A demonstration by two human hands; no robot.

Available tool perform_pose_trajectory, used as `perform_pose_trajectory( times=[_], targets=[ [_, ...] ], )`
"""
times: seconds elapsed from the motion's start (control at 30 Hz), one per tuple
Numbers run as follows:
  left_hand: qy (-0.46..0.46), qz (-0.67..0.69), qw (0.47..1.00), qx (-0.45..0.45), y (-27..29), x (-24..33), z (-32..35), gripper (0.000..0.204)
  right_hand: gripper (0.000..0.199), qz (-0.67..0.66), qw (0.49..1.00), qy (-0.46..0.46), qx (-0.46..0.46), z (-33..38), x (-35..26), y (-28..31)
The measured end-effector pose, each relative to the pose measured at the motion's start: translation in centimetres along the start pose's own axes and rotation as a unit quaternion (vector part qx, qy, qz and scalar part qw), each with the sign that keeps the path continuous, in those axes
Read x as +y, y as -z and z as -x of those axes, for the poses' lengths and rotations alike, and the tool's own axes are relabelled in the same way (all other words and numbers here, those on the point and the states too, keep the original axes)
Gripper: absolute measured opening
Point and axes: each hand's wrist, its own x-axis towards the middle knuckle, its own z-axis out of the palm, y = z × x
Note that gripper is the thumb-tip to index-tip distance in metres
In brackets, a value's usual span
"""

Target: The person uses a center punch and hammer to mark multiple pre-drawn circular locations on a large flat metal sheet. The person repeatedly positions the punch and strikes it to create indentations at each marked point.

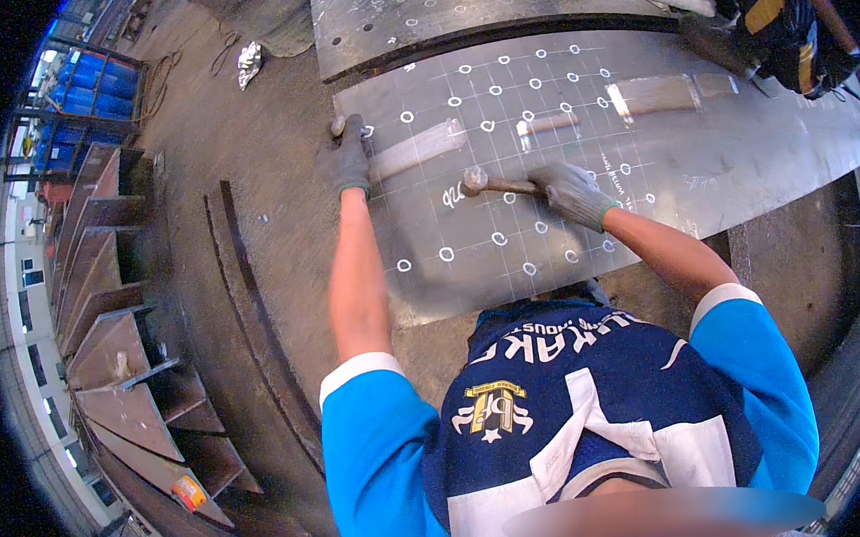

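On the plate's (719, 162) left edge, our left grip (346, 157) clasps a bar (413, 151); our right grip (571, 191) wraps a hammer (494, 183).

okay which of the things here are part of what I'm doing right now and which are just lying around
In use: hammer in right hand; flat bar under left hand; marked steel plate.

Lying about: second bar, crumpled foil, steel brackets, upper plate.
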Motion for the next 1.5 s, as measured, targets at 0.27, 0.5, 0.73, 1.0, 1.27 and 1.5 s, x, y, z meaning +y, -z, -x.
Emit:
perform_pose_trajectory(
  times=[0.27,0.5,0.73,1.0,1.27,1.5],
  targets=[
    [-0.004,-0.004,1.0,0.003,-0.8,-0.7,-0.6,0.04,0.02,0.031,0.999,-0.031,-0.016,0.0,-0.5,-0.3],
    [0.033,0.076,0.996,-0.021,-0.6,-0.9,-0.5,0.037,0.024,0.034,0.999,-0.019,-0.011,0.2,-0.3,-0.6],
    [0.033,0.08,0.996,-0.022,-0.6,-0.9,-0.7,0.036,0.02,0.012,0.999,0.006,0.042,0.2,0.1,-1.3],
    [-0.004,0.013,1.0,0.0,-0.6,1.5,0.7,0.036,0.019,-0.002,0.997,0.043,0.064,0.2,0.6,-1.8],
    [-0.057,-0.151,0.987,-0.014,-0.6,0.1,-0.1,0.06,0.017,-0.04,0.992,0.116,0.026,-3.9,-2.4,1.5],
    [-0.027,-0.312,0.95,-0.006,-0.8,-0.9,-0.1,0.072,0.04,-0.422,0.863,0.23,0.158,-13.6,-15.5,11.7]
  ],
)
